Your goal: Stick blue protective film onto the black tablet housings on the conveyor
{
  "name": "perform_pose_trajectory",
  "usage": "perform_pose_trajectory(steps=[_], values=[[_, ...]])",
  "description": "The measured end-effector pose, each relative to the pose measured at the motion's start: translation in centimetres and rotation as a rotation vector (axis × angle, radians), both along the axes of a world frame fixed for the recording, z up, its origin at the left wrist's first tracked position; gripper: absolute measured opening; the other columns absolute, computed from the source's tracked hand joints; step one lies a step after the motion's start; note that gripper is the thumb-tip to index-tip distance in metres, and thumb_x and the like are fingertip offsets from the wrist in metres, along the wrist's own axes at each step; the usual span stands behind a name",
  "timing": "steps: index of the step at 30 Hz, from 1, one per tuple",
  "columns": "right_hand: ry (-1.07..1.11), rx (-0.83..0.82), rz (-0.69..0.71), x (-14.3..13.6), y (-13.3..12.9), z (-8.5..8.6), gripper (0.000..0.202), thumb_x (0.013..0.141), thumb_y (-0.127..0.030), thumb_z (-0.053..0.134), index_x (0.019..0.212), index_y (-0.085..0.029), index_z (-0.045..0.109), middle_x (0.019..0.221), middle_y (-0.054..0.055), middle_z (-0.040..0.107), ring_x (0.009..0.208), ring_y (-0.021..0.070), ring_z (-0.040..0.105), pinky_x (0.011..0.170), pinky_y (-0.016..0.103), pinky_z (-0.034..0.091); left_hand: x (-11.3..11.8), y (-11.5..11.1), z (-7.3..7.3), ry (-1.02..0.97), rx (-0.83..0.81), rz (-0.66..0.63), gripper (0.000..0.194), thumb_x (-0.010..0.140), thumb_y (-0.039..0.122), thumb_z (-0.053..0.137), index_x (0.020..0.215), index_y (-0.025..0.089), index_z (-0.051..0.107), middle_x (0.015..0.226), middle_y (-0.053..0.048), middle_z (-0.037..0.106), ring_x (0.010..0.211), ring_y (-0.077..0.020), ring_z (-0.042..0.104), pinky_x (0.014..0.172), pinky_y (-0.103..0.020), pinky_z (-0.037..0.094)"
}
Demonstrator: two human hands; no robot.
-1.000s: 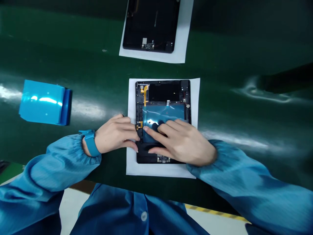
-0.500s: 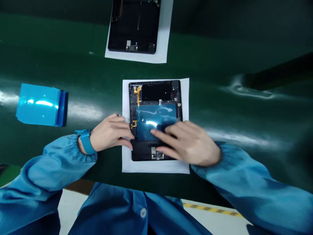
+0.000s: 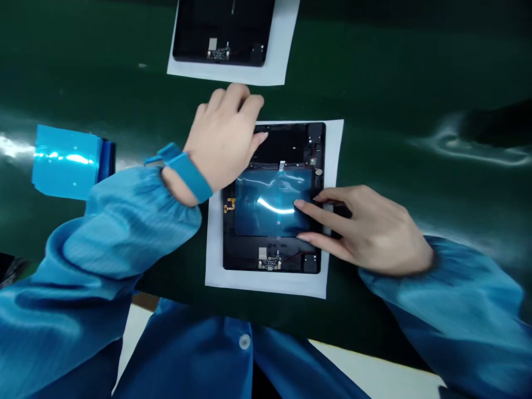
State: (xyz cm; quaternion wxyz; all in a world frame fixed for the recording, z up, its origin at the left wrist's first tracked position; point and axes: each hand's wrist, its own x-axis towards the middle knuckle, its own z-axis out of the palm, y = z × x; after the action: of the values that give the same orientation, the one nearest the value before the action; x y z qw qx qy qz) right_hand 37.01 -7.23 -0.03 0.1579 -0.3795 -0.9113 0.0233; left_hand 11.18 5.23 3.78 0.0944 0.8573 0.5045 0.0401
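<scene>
A tablet shell (image 3: 249, 254) with its inside exposed lies on a white sheet (image 3: 332, 149). Blue film (image 3: 270, 191) covers a large flat rectangle in its middle, and glare runs across it. My right hand (image 3: 374, 230) rests at the shell's right side with fingers spread, index fingertip on the film's right part and thumb at its lower right corner. My left hand (image 3: 226, 136) is over the shell's top left corner and hides it. Its fingers bend loosely beyond the top edge, the thumb stands apart, and some fingertips are hidden. I see nothing held in it.
Another open tablet shell (image 3: 220, 30) on a white sheet (image 3: 280, 55) lies farther back. To the left is a stack of blue film sheets (image 3: 66, 160), partly behind my left sleeve. A dark object (image 3: 507, 130) with glossy clear material is at the right.
My left hand has moved from the shell's left edge up over its top left corner. The right hand has shifted right, from the film's middle to its right edge.
</scene>
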Motion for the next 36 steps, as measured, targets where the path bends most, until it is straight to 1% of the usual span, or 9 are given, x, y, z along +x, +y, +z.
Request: perform_pose_trajectory(steps=[3,8,12,16,23,27,30,34,36], values=[[0.017,-0.037,0.041,0.9,-0.7,0.1,0.044,0.091,-0.051,0.070,0.121,-0.019,0.073,0.118,0.014,0.069,0.103,0.0279,0.065,0.079,0.039,0.057,2.0,1.4,-1.1,0.082,-0.044,0.003,0.034,0.099,0.033,0.061,0.131,0.021,0.059,0.139,-0.012,0.057,0.131,-0.0374,0.052,0.105,-0.055,0.049],[0.010,0.009,0.044,0.8,-0.5,-0.1,0.045,0.091,-0.048,0.071,0.123,-0.016,0.071,0.115,0.015,0.069,0.102,0.0275,0.064,0.081,0.040,0.057,2.2,3.1,-0.9,0.090,-0.155,-0.103,0.020,0.100,0.025,0.060,0.118,0.020,0.061,0.115,-0.009,0.061,0.122,-0.0338,0.060,0.105,-0.050,0.050],[0.003,-0.024,-0.095,-0.7,1.9,-0.6,0.052,0.099,-0.049,0.058,0.128,-0.007,0.069,0.108,0.017,0.067,0.092,0.0262,0.064,0.078,0.039,0.058,1.5,5.0,-0.8,0.038,-0.231,-0.101,0.013,0.100,0.029,0.058,0.103,0.017,0.063,0.098,-0.006,0.057,0.108,-0.0287,0.065,0.098,-0.047,0.052],[0.212,-0.168,-0.284,-1.2,3.4,-0.6,0.042,0.104,-0.039,0.048,0.129,-0.012,0.068,0.111,0.014,0.066,0.092,0.0226,0.067,0.078,0.037,0.059,1.0,6.1,-1.5,0.012,-0.218,-0.130,0.012,0.097,0.027,0.059,0.090,0.018,0.062,0.092,-0.006,0.056,0.098,-0.0279,0.065,0.089,-0.045,0.053],[0.620,-0.562,-0.777,0.4,0.4,0.2,0.051,0.090,-0.045,0.068,0.133,-0.018,0.063,0.113,0.009,0.072,0.062,0.0121,0.063,0.061,0.031,0.056,0.1,6.1,-2.2,-0.237,-0.196,-0.087,0.012,0.091,0.025,0.065,0.079,0.024,0.064,0.085,-0.005,0.063,0.085,-0.0249,0.063,0.078,-0.040,0.049],[0.593,-0.793,-0.739,0.6,-1.1,0.8,0.057,0.087,-0.057,0.069,0.127,-0.016,0.067,0.095,0.006,0.074,0.063,0.0135,0.062,0.064,0.030,0.054,-0.4,5.3,-0.3,-0.323,-0.144,-0.088,0.009,0.094,0.026,0.062,0.085,0.023,0.065,0.075,-0.002,0.063,0.072,-0.0198,0.060,0.074,-0.035,0.047],[0.602,-0.900,-0.617,0.1,-0.9,0.3,0.048,0.088,-0.063,0.067,0.104,-0.018,0.073,0.080,0.003,0.072,0.065,0.0157,0.062,0.063,0.029,0.052,-0.6,4.7,1.7,-0.413,-0.050,-0.084,0.007,0.094,0.025,0.062,0.089,0.020,0.064,0.075,0.000,0.063,0.070,-0.0163,0.059,0.072,-0.032,0.046],[0.786,-0.866,-0.557,-1.5,2.1,-1.2,0.045,0.091,-0.063,0.061,0.091,-0.019,0.070,0.075,0.003,0.069,0.065,0.0164,0.061,0.063,0.029,0.050,-2.4,6.9,2.8,-0.524,0.013,-0.033,0.008,0.095,0.025,0.063,0.091,0.020,0.061,0.078,0.002,0.065,0.070,-0.0135,0.059,0.073,-0.028,0.047],[0.842,-0.748,-0.590,-2.0,5.0,-1.7,0.045,0.090,-0.063,0.060,0.090,-0.019,0.069,0.074,0.003,0.069,0.066,0.0168,0.061,0.063,0.029,0.050,-4.6,9.3,2.5,-0.548,0.041,0.142,0.009,0.098,0.028,0.061,0.098,0.019,0.062,0.090,-0.001,0.069,0.082,-0.0150,0.064,0.080,-0.028,0.049]])
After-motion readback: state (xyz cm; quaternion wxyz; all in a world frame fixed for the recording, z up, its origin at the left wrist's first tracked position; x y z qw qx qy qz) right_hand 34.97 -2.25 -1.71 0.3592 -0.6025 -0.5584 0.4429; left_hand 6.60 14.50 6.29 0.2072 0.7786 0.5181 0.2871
